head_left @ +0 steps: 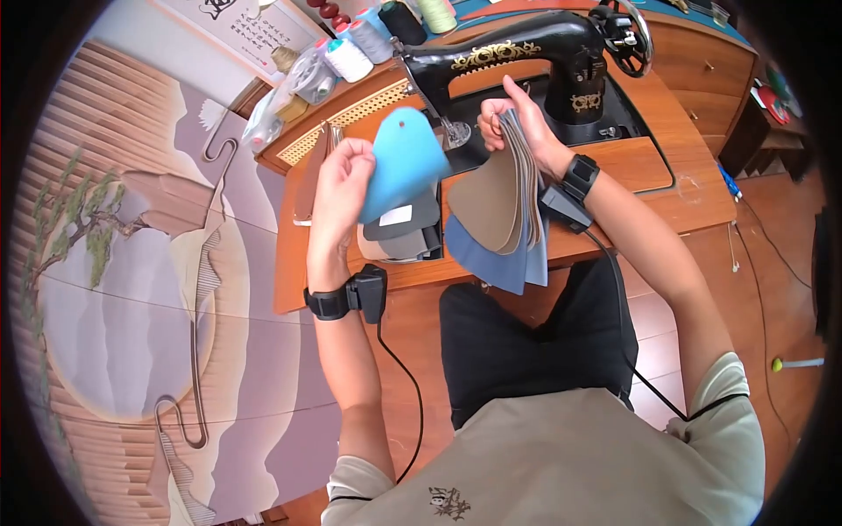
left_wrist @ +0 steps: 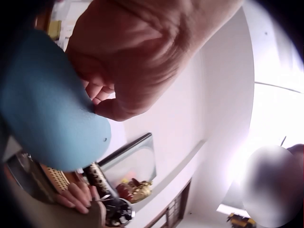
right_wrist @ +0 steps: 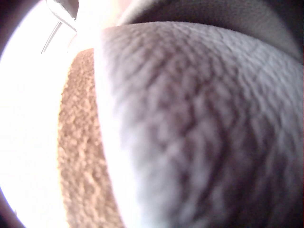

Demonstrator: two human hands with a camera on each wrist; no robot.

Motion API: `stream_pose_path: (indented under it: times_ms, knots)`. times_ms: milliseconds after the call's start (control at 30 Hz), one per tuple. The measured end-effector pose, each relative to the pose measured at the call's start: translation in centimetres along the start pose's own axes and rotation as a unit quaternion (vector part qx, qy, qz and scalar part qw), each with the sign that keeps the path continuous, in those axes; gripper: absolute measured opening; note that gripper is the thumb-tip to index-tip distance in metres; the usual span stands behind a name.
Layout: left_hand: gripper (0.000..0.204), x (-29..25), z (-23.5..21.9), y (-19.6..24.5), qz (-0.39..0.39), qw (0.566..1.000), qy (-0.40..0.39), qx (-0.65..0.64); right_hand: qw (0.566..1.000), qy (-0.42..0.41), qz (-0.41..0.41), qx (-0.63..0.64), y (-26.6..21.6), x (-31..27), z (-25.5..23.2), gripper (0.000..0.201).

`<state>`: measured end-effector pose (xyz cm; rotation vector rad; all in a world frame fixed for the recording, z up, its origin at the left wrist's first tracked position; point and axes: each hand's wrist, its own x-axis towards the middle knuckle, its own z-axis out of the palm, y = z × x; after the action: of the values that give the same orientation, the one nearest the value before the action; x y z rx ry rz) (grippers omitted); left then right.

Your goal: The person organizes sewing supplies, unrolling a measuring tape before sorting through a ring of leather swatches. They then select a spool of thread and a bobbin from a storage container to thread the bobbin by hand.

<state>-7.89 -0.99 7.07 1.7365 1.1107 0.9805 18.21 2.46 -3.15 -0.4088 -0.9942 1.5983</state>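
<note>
My left hand (head_left: 340, 188) pinches a light blue leather swatch (head_left: 405, 162) by its edge, between thumb and fingers. A small hole pierces the swatch near its rounded end. In the left wrist view the blue swatch (left_wrist: 52, 104) hangs from the thumb and fingertips. To the right, my right hand (head_left: 537, 140) grips a fanned bundle of leather swatches (head_left: 487, 206), brown, grey and blue, by their narrow tops, thumb pointing up. The right wrist view is filled by a grey pebbled swatch (right_wrist: 199, 118) beside a brown fuzzy one (right_wrist: 83, 142).
A dark grey stack of swatches (head_left: 408, 232) lies on the wooden table (head_left: 702, 197) below the left hand. Behind both hands stands a black sewing machine (head_left: 517, 53). Thread spools (head_left: 349, 61) line the back left, and a folding screen (head_left: 281, 351) is at left.
</note>
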Motion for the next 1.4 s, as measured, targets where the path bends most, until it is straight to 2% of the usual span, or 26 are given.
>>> stream_pose_path:
  times_ms: [33,67,133,200,267,333,367,433,600,967,1033,1167,1233,1400]
  knots:
    - [0.008,-0.2,0.2,0.7,-0.012,0.998,-0.036,-0.050,1.000,0.002,0.003,0.000,0.2,-0.1,0.0,0.064]
    - [0.008,-0.2,0.8,0.6,-0.012,0.998,-0.036,-0.052,1.000,0.007,0.002,-0.005,0.2,-0.1,0.1,0.065]
    - [0.008,0.0,3.0,0.6,0.000,0.979,-0.064,-0.194,1.000,0.010,-0.003,-0.012,-0.1,0.1,0.1,0.065]
    - [0.012,0.9,4.7,-0.9,-0.001,0.977,-0.103,-0.186,0.999,-0.013,0.003,-0.038,-0.3,-0.1,0.0,0.064]
    - [0.018,1.3,7.0,-1.8,-0.020,0.975,-0.110,-0.194,0.992,0.116,0.038,0.012,-0.1,-0.1,0.5,0.056]
    - [0.022,1.7,8.5,-2.5,-0.029,0.979,-0.120,-0.163,0.988,0.151,0.037,0.011,-0.3,-0.2,1.1,0.057]
    - [0.024,1.9,8.8,-2.6,-0.024,0.979,-0.125,-0.159,0.988,0.150,0.037,0.010,-0.4,-0.3,1.0,0.057]
    - [0.024,2.0,9.2,-3.0,-0.019,0.980,-0.117,-0.161,0.998,0.063,0.025,-0.004,-0.3,-0.4,0.6,0.059]
    - [0.019,2.0,9.4,-2.8,0.015,0.982,-0.110,-0.150,0.997,0.068,0.032,-0.021,-0.2,-0.2,0.7,0.060]
    - [0.017,2.7,9.3,-2.7,0.009,0.979,-0.108,-0.173,0.995,0.083,0.048,-0.033,-0.2,-0.2,1.1,0.058]
    - [0.018,2.9,9.2,-2.4,0.002,0.978,-0.106,-0.178,0.988,0.142,0.062,-0.026,-0.3,-0.2,1.3,0.057]
    - [0.018,3.1,9.1,-2.6,-0.015,0.973,-0.114,-0.202,0.989,0.128,0.062,-0.035,-0.4,-0.4,1.5,0.056]
    - [0.018,3.3,9.0,-3.0,-0.024,0.971,-0.115,-0.210,0.995,0.075,0.052,-0.043,-0.4,-0.4,1.1,0.056]
    - [0.019,3.5,8.9,-2.8,-0.026,0.970,-0.120,-0.211,0.995,0.072,0.065,-0.033,-0.1,0.0,-0.2,0.055]
